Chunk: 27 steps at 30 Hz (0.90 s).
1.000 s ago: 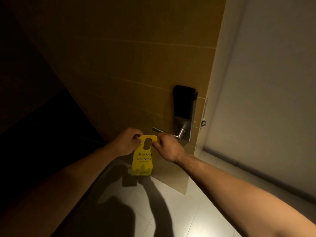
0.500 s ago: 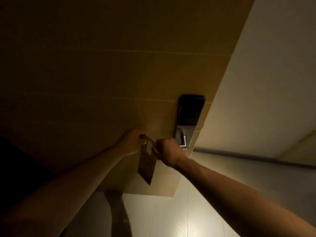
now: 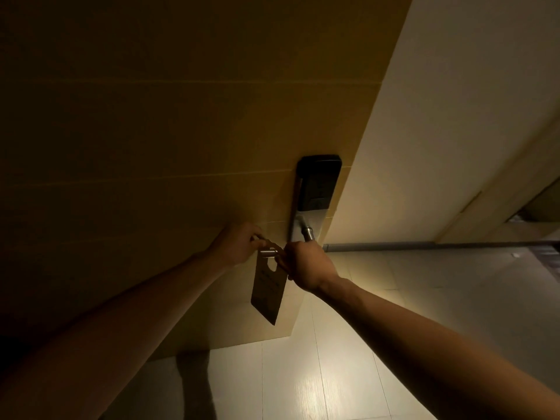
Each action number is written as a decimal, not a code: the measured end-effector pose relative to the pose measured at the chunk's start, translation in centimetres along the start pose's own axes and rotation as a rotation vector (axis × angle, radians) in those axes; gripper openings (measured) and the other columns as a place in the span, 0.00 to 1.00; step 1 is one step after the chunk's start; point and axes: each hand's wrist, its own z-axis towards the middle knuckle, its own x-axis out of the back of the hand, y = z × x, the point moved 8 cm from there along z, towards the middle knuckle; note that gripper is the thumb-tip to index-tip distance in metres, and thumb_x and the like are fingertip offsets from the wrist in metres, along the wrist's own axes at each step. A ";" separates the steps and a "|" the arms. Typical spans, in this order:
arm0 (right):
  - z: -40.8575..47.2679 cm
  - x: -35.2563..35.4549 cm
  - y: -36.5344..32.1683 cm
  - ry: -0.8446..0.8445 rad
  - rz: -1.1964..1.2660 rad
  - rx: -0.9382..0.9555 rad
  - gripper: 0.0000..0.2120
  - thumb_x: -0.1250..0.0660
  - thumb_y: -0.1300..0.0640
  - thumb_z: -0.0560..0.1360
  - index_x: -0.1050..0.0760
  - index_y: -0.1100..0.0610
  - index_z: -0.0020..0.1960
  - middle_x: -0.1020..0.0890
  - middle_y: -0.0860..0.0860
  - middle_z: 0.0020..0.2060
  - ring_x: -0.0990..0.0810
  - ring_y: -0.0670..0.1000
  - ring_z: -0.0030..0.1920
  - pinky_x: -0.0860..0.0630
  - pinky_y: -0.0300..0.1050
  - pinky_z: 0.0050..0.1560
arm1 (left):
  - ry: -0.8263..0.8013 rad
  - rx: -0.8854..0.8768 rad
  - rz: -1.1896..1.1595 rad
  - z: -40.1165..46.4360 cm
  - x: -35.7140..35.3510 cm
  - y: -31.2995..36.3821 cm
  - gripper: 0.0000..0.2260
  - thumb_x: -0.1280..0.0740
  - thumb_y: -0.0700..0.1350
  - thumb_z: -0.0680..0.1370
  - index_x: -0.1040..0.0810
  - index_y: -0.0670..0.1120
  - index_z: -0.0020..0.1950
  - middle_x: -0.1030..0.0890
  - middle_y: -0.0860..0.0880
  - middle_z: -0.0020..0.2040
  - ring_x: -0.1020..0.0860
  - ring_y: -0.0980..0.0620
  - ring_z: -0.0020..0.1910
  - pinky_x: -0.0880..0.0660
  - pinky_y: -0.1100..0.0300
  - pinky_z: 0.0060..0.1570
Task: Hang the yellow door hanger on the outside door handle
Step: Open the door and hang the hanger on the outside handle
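Note:
The door hanger looks dark brown in this dim light and hangs slanted against the wooden door. The tip of the silver lever handle pokes through the hanger's hole; the handle's neck joins the lock plate. My left hand pinches the hanger's top left edge. On the hanger's right edge my right hand is closed, covering most of the lever. Both hands sit just left of and below the black electronic lock.
The door's free edge stands just right of the hanger. Beyond it are a pale wall with a grey skirting strip and light floor tiles. A second doorway shows at the far right.
The hanger has turned from facing me, bright yellow, to edge-on and shadowed, and its hole has slid over the lever's tip. My view has swung to the right and closer.

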 end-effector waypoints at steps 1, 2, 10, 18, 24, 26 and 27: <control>-0.3 0.3 0.5 0.009 0.004 -0.006 0.07 0.35 0.54 0.81 0.20 0.56 0.51 0.21 0.48 0.38 0.18 0.48 0.39 0.21 0.42 0.44 | -0.010 -0.010 -0.006 0.3 -0.2 0.3 0.09 0.33 0.44 0.78 0.19 0.45 0.56 0.17 0.46 0.49 0.20 0.52 0.44 0.26 0.60 0.41; -0.6 0.5 0.8 0.015 0.003 -0.005 0.07 0.35 0.54 0.81 0.20 0.56 0.52 0.21 0.48 0.39 0.19 0.48 0.39 0.20 0.42 0.44 | -0.017 -0.016 -0.012 0.4 -0.4 0.7 0.09 0.33 0.44 0.78 0.18 0.45 0.56 0.17 0.47 0.48 0.20 0.52 0.44 0.27 0.61 0.39; -1.4 3.1 4.7 0.025 -0.062 0.004 0.07 0.36 0.56 0.81 0.20 0.56 0.53 0.20 0.50 0.41 0.20 0.48 0.40 0.23 0.42 0.43 | -0.042 -0.006 0.053 1.6 -2.5 4.6 0.08 0.32 0.49 0.76 0.16 0.48 0.51 0.16 0.48 0.43 0.19 0.54 0.39 0.24 0.61 0.37; -0.9 5.1 7.8 -0.031 -0.104 0.050 0.05 0.33 0.62 0.78 0.22 0.55 0.52 0.18 0.52 0.46 0.18 0.51 0.46 0.20 0.46 0.50 | -0.002 0.022 0.137 2.1 -4.3 6.8 0.06 0.32 0.50 0.77 0.17 0.50 0.48 0.17 0.50 0.40 0.22 0.56 0.37 0.28 0.61 0.35; 1.0 5.4 8.4 -0.051 -0.072 0.092 0.04 0.32 0.62 0.78 0.23 0.54 0.49 0.21 0.50 0.44 0.21 0.50 0.45 0.23 0.43 0.47 | 0.050 0.109 0.176 2.1 -4.3 6.7 0.05 0.32 0.47 0.78 0.18 0.48 0.49 0.16 0.48 0.43 0.21 0.53 0.38 0.29 0.60 0.36; 1.4 5.3 8.6 -0.060 -0.073 0.106 0.03 0.33 0.62 0.78 0.23 0.54 0.48 0.20 0.51 0.44 0.20 0.50 0.44 0.23 0.44 0.46 | 0.059 0.117 0.172 2.1 -4.1 6.6 0.05 0.32 0.46 0.78 0.18 0.47 0.49 0.16 0.47 0.45 0.21 0.52 0.40 0.28 0.59 0.38; 1.6 5.3 8.7 -0.063 -0.064 0.110 0.03 0.33 0.61 0.79 0.23 0.54 0.48 0.19 0.51 0.44 0.19 0.50 0.44 0.23 0.43 0.46 | 0.060 0.119 0.177 2.1 -4.1 6.7 0.05 0.33 0.46 0.78 0.18 0.47 0.49 0.16 0.47 0.46 0.21 0.52 0.40 0.28 0.58 0.39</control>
